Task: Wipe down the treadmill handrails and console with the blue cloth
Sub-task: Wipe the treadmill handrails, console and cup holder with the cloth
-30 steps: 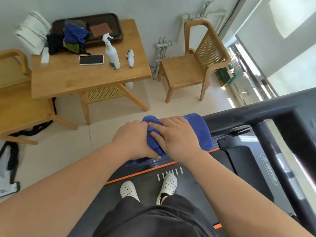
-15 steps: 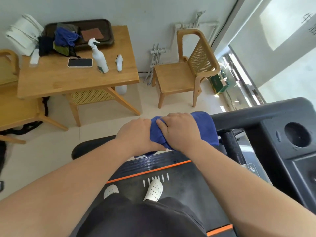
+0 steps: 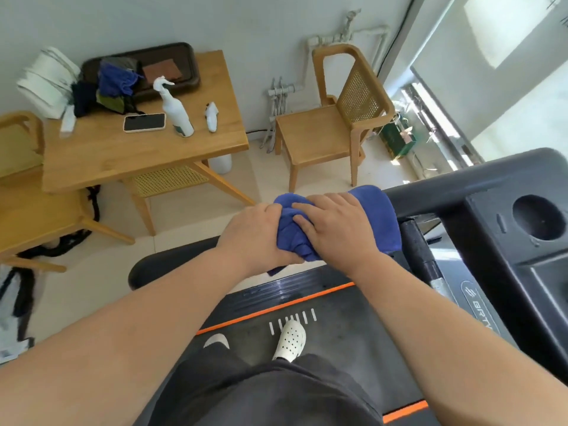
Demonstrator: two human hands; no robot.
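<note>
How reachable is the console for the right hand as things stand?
Likely yes. The right hand presses the cloth on the handrail, and the console sits just to its right along the same rail, with nothing between. It would only have to slide the cloth over.

Bright daylight floods in from the window (image 3: pixel 507 87) at upper right, blowing it out, while wide-angle distortion bends the edges and the left margin smears.
</note>
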